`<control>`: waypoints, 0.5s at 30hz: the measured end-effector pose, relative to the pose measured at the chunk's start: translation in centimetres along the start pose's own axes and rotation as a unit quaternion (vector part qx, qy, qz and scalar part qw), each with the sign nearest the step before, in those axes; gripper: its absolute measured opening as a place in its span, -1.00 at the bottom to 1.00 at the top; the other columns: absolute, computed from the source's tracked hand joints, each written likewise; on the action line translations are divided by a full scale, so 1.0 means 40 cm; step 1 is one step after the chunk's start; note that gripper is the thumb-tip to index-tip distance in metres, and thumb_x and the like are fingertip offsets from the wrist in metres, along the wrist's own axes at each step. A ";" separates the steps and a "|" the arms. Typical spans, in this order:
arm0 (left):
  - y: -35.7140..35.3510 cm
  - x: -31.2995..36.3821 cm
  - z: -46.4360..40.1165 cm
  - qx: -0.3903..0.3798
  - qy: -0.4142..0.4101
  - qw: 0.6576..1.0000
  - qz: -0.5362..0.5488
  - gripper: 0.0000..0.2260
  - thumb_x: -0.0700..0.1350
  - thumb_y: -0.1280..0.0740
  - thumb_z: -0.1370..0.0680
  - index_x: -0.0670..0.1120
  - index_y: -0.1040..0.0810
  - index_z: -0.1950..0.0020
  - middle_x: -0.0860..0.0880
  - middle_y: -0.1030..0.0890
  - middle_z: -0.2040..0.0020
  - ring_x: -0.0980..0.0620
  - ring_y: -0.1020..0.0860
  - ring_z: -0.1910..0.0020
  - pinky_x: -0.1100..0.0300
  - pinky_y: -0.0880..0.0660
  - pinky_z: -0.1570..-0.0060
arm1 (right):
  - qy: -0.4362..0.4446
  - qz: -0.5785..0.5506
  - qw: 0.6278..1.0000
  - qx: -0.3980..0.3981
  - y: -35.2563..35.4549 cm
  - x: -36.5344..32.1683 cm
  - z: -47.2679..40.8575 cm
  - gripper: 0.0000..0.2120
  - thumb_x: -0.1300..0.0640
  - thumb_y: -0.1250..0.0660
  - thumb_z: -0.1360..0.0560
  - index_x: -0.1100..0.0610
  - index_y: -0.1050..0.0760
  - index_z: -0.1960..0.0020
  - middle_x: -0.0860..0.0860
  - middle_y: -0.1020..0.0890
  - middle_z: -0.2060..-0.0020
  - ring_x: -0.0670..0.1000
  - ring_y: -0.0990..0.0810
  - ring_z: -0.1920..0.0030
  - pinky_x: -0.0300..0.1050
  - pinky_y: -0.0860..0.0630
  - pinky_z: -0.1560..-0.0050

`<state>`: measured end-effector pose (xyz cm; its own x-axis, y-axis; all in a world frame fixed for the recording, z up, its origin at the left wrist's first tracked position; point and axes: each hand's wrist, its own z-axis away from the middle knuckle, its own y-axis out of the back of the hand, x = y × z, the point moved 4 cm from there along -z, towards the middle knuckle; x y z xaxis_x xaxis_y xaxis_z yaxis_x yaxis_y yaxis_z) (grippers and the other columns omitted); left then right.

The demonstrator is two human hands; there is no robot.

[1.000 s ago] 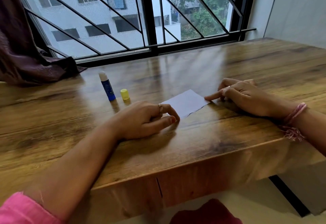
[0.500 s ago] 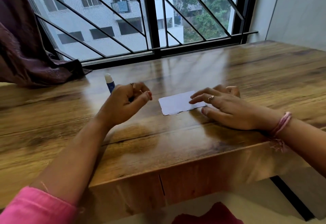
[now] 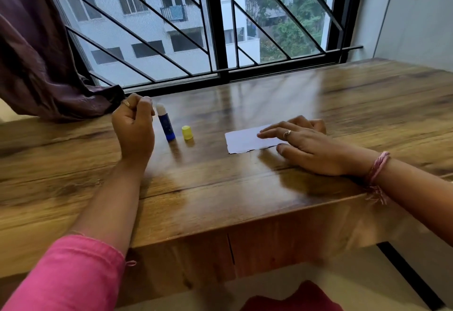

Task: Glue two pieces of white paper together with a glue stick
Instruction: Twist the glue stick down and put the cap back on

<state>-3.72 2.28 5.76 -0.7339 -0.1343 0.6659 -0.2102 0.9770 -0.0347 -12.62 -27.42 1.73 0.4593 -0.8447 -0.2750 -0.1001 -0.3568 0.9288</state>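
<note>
We are resting our right hand (image 3: 311,145) on the white paper (image 3: 247,139), its fingers lying straight and flat across the sheet's right part and pressing it onto the wooden counter (image 3: 245,188). The paper is lying flat, its near edge torn and ragged. We are holding our left hand (image 3: 134,127) raised just left of the glue stick (image 3: 165,125), fingers curled loosely inward; the fingertips are sitting close to the stick's white tip, and we cannot tell whether they are touching it, though they are gripping nothing. The blue glue stick is standing upright and uncapped, and its yellow cap (image 3: 187,132) is standing just to its right, apart from it. A purple curtain (image 3: 41,65) is draping onto the counter's far left corner beside the barred window (image 3: 220,29).
</note>
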 end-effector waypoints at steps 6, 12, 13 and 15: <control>0.031 -0.020 -0.011 0.069 0.027 0.997 0.028 -0.73 -0.17 -0.20 -0.50 -0.06 -0.33 0.41 -0.05 -0.31 0.47 0.03 -0.23 0.48 0.18 -0.17 0.47 | 0.018 0.017 0.999 0.044 0.015 -0.058 -0.083 -0.65 0.00 -0.14 -0.57 -0.18 -0.34 -0.34 -0.15 -0.46 -0.21 -0.06 -0.30 -0.21 -0.02 -0.11 -0.12; 0.021 -0.080 -0.008 0.002 0.165 0.986 -0.004 -0.87 -0.04 -0.22 -0.41 -0.02 -0.39 0.08 0.01 -0.43 0.23 0.12 -0.40 0.28 0.27 -0.33 0.29 | 0.021 0.010 0.998 0.055 0.048 -0.127 -0.229 -0.71 -0.02 -0.19 -0.54 -0.14 -0.45 -0.25 -0.16 -0.57 -0.13 -0.07 -0.49 -0.13 -0.03 -0.19 -0.08; 0.015 -0.096 -0.006 -0.035 0.200 0.979 -0.014 -0.74 -0.02 -0.24 -0.38 -0.04 -0.39 -0.03 0.02 -0.45 0.15 0.13 -0.43 0.20 0.27 -0.36 0.22 | 0.017 0.007 0.998 0.052 0.060 -0.133 -0.251 -0.72 -0.02 -0.20 -0.54 -0.14 -0.48 -0.23 -0.16 -0.59 -0.11 -0.09 -0.52 -0.09 -0.04 -0.24 -0.11; 0.004 -0.121 -0.003 -0.092 0.255 0.962 -0.021 -0.53 -0.04 -0.29 -0.33 -0.09 -0.35 -0.22 0.04 -0.45 0.03 0.14 -0.45 0.08 0.26 -0.39 0.09 | 0.006 -0.022 0.998 0.059 0.082 -0.137 -0.287 -0.75 0.01 -0.23 -0.53 -0.11 -0.53 -0.18 -0.17 -0.61 -0.03 -0.13 -0.54 0.00 0.03 -0.38 -0.19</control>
<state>-0.13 3.11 2.64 -0.3053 -0.1226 0.9443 -0.0802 0.9915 0.1028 -5.35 -19.39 9.14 0.4767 -0.8224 -0.3105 -0.1830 -0.4383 0.8800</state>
